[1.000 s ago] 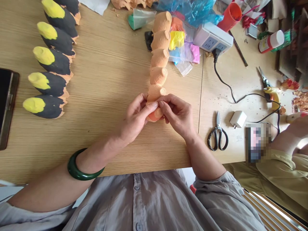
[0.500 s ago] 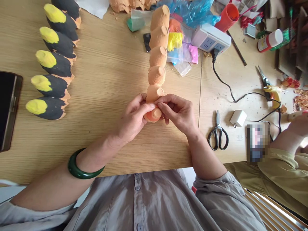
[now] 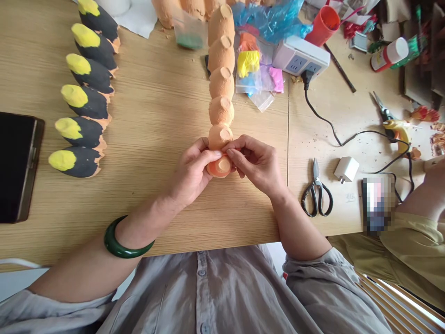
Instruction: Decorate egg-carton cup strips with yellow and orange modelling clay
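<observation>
A long strip of orange egg-carton cups (image 3: 221,83) lies on the wooden table (image 3: 156,120), running away from me. My left hand (image 3: 193,174) and my right hand (image 3: 255,162) both pinch its nearest cup (image 3: 220,167), thumbs and forefingers meeting on top of it. A green bangle (image 3: 120,241) sits on my left wrist. A row of carton cones painted black with yellow tips (image 3: 81,99) lies at the left.
A dark phone (image 3: 15,164) lies at the far left. Black scissors (image 3: 317,192), a white charger (image 3: 346,169), a power strip (image 3: 301,55) with a black cable, a glue gun (image 3: 398,130) and bags of coloured clay (image 3: 259,74) are on the right. Another person's sleeve (image 3: 410,255) is at the right edge.
The carton strip has swung a little to the left and tipped so the cup tops face me more. My hands keep the same pinch on the near cup.
</observation>
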A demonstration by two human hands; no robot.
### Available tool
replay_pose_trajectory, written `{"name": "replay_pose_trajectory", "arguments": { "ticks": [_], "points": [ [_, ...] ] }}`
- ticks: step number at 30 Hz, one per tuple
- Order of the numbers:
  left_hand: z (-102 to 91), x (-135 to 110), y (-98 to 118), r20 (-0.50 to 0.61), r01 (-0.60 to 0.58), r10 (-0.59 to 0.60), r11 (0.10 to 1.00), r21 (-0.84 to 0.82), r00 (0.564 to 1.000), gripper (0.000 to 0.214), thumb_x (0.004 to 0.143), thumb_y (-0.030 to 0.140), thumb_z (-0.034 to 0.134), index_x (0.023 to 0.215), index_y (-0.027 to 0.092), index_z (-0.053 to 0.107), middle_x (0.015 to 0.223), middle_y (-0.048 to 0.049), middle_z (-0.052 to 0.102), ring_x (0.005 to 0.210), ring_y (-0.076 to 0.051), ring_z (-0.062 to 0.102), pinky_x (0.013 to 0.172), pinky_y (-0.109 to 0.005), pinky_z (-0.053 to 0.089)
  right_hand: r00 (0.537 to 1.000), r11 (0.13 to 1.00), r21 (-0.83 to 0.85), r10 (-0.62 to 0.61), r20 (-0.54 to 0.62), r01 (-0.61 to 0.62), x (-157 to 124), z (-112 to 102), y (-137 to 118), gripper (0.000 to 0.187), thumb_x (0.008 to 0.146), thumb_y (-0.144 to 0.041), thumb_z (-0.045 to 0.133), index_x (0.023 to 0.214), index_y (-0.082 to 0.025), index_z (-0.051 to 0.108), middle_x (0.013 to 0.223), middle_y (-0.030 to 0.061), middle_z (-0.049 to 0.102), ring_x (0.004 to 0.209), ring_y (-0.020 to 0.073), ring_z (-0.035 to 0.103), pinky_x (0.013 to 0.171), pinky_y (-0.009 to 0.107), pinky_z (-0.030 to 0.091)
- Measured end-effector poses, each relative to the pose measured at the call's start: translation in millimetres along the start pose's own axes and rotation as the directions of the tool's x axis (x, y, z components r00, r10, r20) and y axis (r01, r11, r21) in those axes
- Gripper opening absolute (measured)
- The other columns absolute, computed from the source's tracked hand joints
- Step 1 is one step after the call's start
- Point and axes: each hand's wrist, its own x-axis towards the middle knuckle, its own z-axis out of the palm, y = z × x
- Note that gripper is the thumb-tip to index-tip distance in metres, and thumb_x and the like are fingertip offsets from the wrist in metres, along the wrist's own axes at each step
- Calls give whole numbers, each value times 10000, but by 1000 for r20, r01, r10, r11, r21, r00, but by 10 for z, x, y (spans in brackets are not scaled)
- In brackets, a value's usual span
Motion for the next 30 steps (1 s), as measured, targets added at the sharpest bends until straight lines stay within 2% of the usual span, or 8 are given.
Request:
{"name": "replay_pose_trajectory", "arguments": {
  "ticks": [3, 6, 10, 14, 20, 23, 26, 30],
  "points": [
    [-7, -4, -3, -21, 3, -4, 1000, -16, 1000, 91, 843, 184, 789, 889, 187, 711, 896, -28, 763, 835, -162, 747, 762, -268, 655, 998, 998, -27, -63, 22, 64, -18, -8, -13, 387, 1049, -569, 849, 1009, -188, 794, 863, 0, 708, 753, 103, 640, 663, 248, 571],
    [-21, -10, -4, -52, -21, 20, 1000, -6, 998, 76, 858, 183, 786, 875, 193, 712, 907, -35, 750, 871, -170, 735, 761, -257, 639, 992, 986, -107, -123, 35, 126, -39, -20, -5, 372, 1092, -554, 795, 1064, -184, 819, 942, 24, 737, 783, 109, 640, 661, 253, 542],
    [-48, 0, 3, -88, -52, 55, 998, 47, 995, 155, 871, 213, 798, 819, 214, 652, 875, -23, 670, 842, -160, 660, 726, -235, 584, 983, 958, -222, -178, 45, 184, -67, -20, 32, 339, 1144, -507, 718, 1168, -194, 846, 983, 35, 743, 786, 113, 631, 669, 260, 522],
    [-41, 9, 6, -104, -58, 59, 998, 15, 993, 137, 886, 209, 760, 811, 206, 645, 869, -26, 641, 827, -150, 642, 715, -221, 576, 981, 954, -227, -190, 35, 193, -87, 8, 43, 283, 1149, -435, 706, 1199, -200, 853, 974, 29, 735, 770, 111, 622, 672, 256, 537],
    [-2, 6, 0, -130, -54, 48, 998, -42, 990, 88, 879, 171, 717, 810, 183, 663, 856, -26, 661, 800, -133, 645, 686, -198, 571, 990, 967, -216, -141, -4, 137, -105, 44, 22, 281, 1133, -413, 729, 1275, -187, 817, 1087, 58, 821, 802, 122, 677, 728, 278, 605],
    [-5, 5, -1, -125, -61, 56, 997, -38, 991, 122, 871, 191, 750, 804, 193, 648, 847, -16, 640, 799, -134, 627, 681, -194, 565, 988, 965, -216, -155, -15, 148, -108, 50, 26, 287, 1140, -448, 725, 1225, -191, 823, 1046, 44, 815, 769, 109, 655, 693, 263, 587],
    [-6, -1, 8, -129, -70, 65, 997, -34, 989, 127, 892, 187, 746, 812, 199, 648, 861, -21, 633, 820, -138, 627, 699, -196, 567, 975, 950, -234, -219, -20, 209, -106, 57, 28, 275, 1145, -462, 733, 1156, -213, 849, 952, 22, 756, 754, 108, 627, 659, 254, 551],
    [3, -14, 30, -109, -83, 79, 996, -28, 991, 79, 892, 186, 736, 849, 205, 672, 898, -24, 653, 850, -144, 646, 737, -214, 584, 966, 940, -243, -257, -38, 241, -102, 65, 23, 287, 1153, -488, 726, 1165, -235, 862, 909, 13, 694, 710, 104, 599, 607, 250, 519]
  ]
}}
